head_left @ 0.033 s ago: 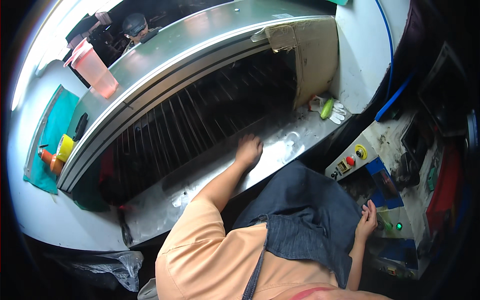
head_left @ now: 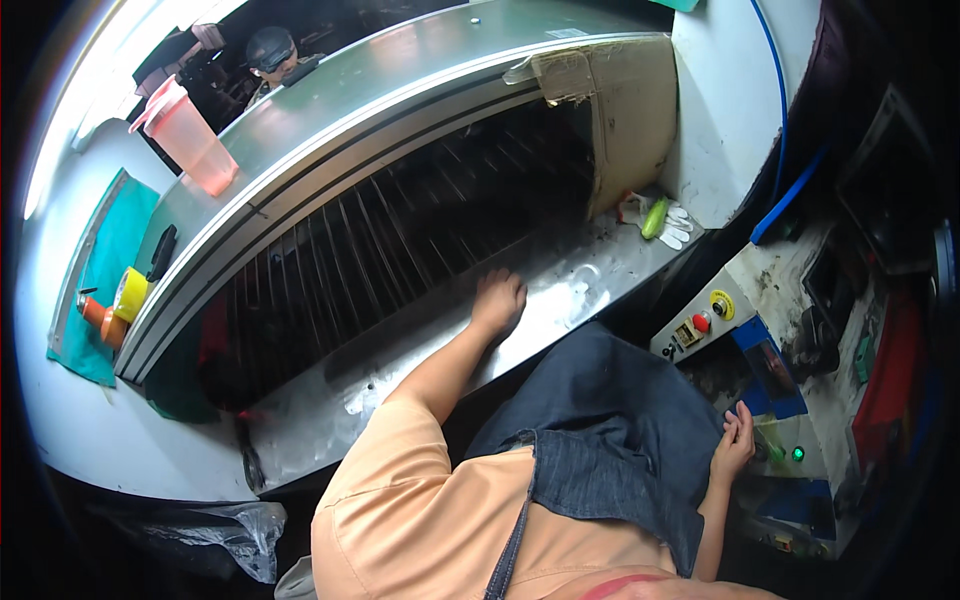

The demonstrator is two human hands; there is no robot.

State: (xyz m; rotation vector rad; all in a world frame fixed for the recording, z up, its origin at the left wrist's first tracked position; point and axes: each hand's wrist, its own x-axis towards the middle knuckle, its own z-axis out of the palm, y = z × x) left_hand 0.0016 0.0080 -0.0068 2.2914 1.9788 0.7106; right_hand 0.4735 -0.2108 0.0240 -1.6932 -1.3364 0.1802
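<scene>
**Left hand (head_left: 500, 298) on metal ledge (head_left: 572, 290), right hand (head_left: 736, 440) by control panel (head_left: 814, 438)**

Head view: ledge runs below dark slatted opening (head_left: 400, 240). Left palm hidden; cannot tell if that grip is spread or pressed together. Right grip loosely spread, fingers bent, near green light (head_left: 798, 454). White glove (head_left: 677, 231) and green object (head_left: 655, 217) at ledge's right end.

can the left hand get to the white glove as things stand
Probably, with some stretch: the left hand is over the metal ledge, the white glove lies near its right end, and nothing visible blocks the way between. The green item beside the glove might interfere slightly.
</scene>
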